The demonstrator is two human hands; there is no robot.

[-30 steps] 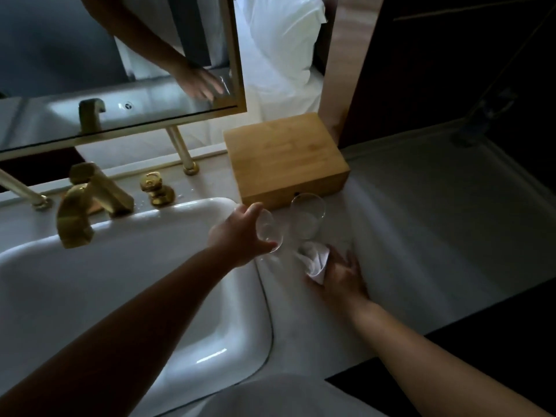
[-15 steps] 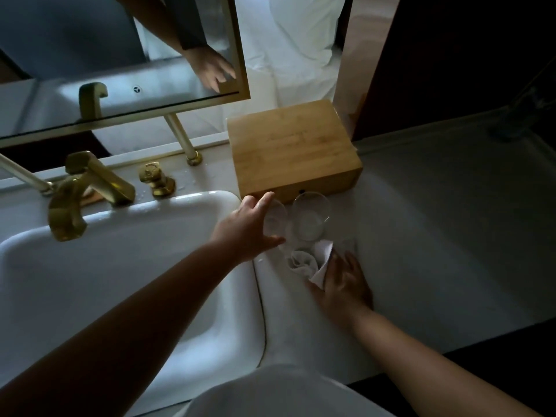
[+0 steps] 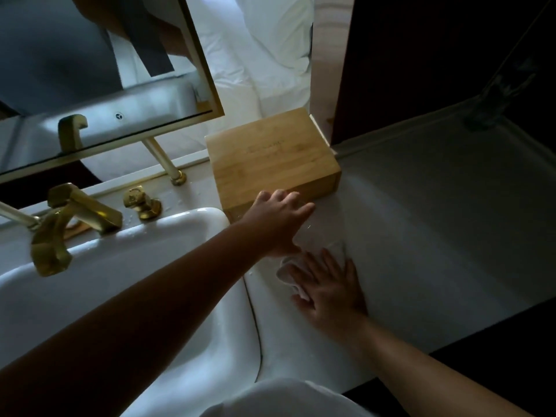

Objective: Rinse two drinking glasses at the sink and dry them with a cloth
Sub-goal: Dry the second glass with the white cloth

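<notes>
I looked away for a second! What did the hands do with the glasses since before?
The left hand reached further right, over the clear drinking glasses, which are now mostly hidden. The right hand flattened onto the white cloth. The bamboo wooden box and brass faucet stayed put.

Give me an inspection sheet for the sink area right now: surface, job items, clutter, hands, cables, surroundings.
Surface: pale countertop right of the white sink; water drops near the brass faucet.
Job's things: one clear glass faintly visible on the counter; second glass not discernible; white cloth under the right hand.
Clutter: wooden box behind the hands.
Grippers: left hand reaches over the glass area, fingers extended; right hand rests flat on the cloth.
Cables: nothing seen.
Surroundings: brass-framed mirror, brass tap handle, dim light.
</notes>
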